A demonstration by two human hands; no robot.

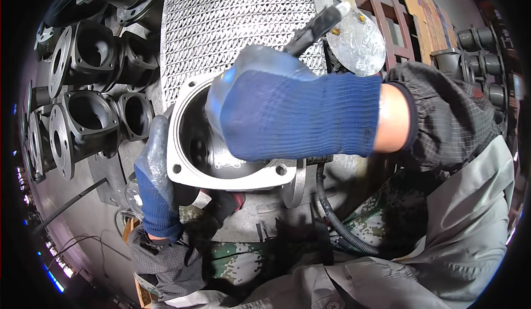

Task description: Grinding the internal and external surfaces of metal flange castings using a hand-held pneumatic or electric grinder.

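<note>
A metal valve body faces up at me, its rounded-square machined rim pale with bolt holes at the corners and its round bore dark inside. My left hand, in a blue glove with a grey coating, holds the casting's left side from outside. Over the right part of the bore is my right hand, gloved the same way and closed round a black-handled tool. The handle sticks up past the fist and has a pale end. Whatever lies at the tool's other end is hidden by the glove.
A patterned metal grate spreads beyond the casting. Several dark flanged valve bodies stand at left, with more dark castings at far right. A round metal plate lies near a reddish rack. A black corrugated hose runs beside my leg.
</note>
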